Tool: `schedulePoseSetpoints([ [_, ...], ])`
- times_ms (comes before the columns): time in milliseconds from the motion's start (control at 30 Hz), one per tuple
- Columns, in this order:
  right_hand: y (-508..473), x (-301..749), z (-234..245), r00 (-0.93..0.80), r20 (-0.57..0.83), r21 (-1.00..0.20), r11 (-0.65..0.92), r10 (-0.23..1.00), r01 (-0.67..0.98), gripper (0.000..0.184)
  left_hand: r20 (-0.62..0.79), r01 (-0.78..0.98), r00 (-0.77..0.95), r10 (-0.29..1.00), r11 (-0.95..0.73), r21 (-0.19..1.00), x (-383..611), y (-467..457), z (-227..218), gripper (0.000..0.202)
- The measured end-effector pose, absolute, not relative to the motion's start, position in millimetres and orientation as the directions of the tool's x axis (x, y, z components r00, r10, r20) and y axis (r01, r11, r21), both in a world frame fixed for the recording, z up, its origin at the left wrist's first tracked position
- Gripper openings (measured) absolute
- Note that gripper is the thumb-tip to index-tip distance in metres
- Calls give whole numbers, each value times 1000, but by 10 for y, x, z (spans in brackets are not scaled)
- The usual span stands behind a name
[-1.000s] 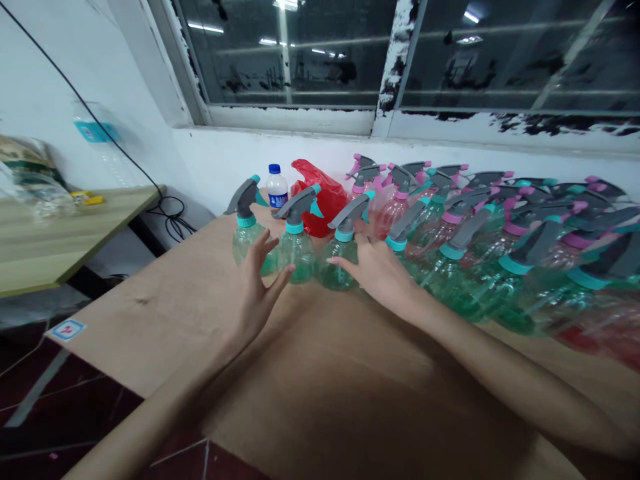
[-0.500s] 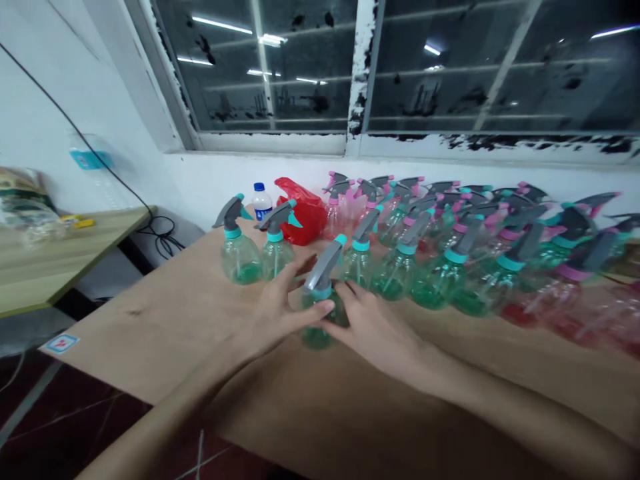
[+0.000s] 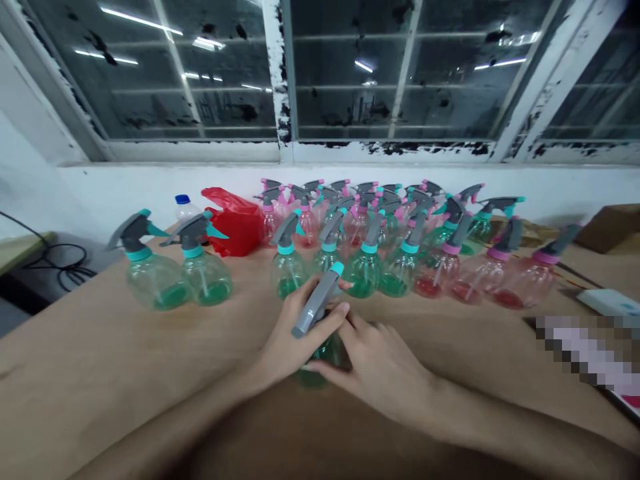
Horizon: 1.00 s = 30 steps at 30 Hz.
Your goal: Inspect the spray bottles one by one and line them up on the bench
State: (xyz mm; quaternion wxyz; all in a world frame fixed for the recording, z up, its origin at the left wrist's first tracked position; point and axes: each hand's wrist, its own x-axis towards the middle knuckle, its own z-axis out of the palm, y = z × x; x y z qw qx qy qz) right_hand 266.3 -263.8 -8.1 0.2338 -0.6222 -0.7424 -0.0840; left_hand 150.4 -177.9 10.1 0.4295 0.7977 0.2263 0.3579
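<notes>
You've got both hands on one green spray bottle (image 3: 318,301), standing on the brown table (image 3: 125,373) right in front of you. Your left hand (image 3: 293,343) is wrapped around its neck just under the grey trigger head, and your right hand (image 3: 383,367) cups the body from the other side, so both are closed on it. Behind it is a crowd of bottles (image 3: 400,267) (green and pink ones, packed tight). Off to the left two green bottles (image 3: 153,283) stand by themselves, near a red bag (image 3: 235,223).
</notes>
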Motion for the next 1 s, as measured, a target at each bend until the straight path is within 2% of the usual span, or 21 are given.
schedulePoseSetpoints([
  [100, -2664, 2856, -156, -123, 457, -162, 218, 881, 962, 64, 420, 41, 635, 649, -571, 820, 1696, -1766, 80, 22],
  [333, -2680, 3439, -426, -212, 365, -350, 345, 907, 871, 71, 425, 50, 637, 643, -585, 809, 1965, -1744, 20, 21],
  [433, -2656, 3676, -624, -255, 309, -373, 363, 916, 854, 71, 389, 71, 664, 638, -571, 818, 2034, -1712, 36, 31],
  [567, -2581, 3828, -821, -289, 260, -405, 376, 921, 834, 71, 405, 63, 668, 624, -591, 804, 2082, -1673, 86, 36],
  [733, -2482, 3833, -899, -346, 218, -449, 409, 913, 795, 71, 411, 172, 663, 625, -662, 730, 2020, -1588, 120, 43],
  [833, -2462, 3828, -892, -357, 194, -473, 406, 914, 782, 71, 403, 195, 643, 652, -647, 737, 1973, -1507, 132, 43],
  [1000, -2461, 3829, -845, -369, 155, -478, 397, 916, 784, 65, 420, 129, 626, 657, -618, 776, 1972, -1438, 135, 36],
])
